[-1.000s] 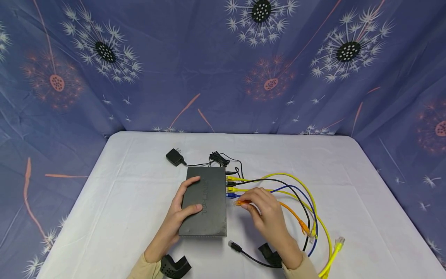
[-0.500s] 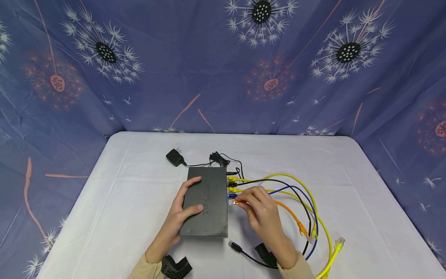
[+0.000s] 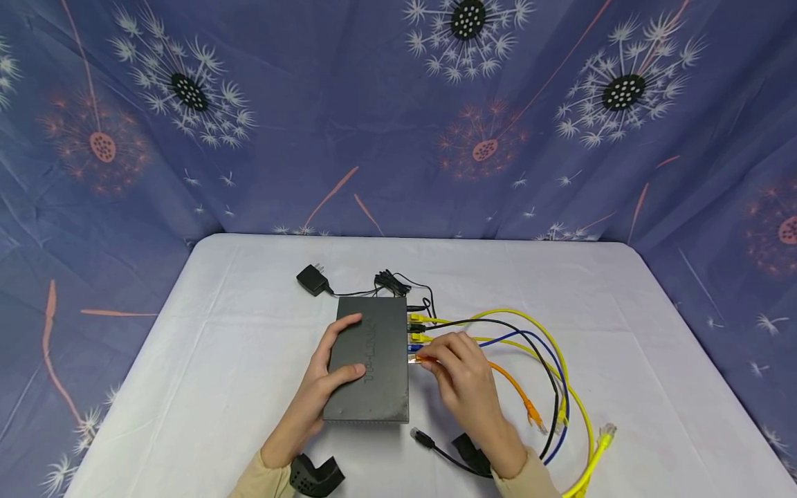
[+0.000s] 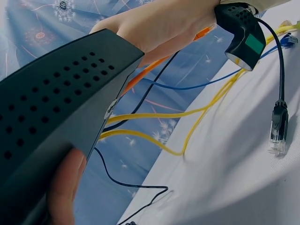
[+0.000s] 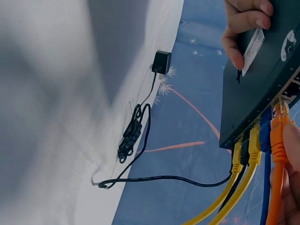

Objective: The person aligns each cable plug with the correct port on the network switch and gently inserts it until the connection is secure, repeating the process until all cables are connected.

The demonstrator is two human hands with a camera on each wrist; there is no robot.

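My left hand grips a black TP-Link network switch, thumb and index finger on its top and other fingers underneath, as the right wrist view shows. The switch is raised, its port side facing right. My right hand pinches the plug of an orange network cable. That plug's clear tip is at a port beside the blue plug; how deep it sits I cannot tell. Two yellow plugs, a black one and the blue one are in neighbouring ports.
A power adapter lies behind the switch, its bundled cord leading to the port side. In front lies a loose black cable plug. Free ends of the orange cable and a yellow cable lie at the right on the white table.
My right hand has moved left, bringing the orange plug from a short gap away up to the switch's port side. The switch has shifted slightly right in my left hand.
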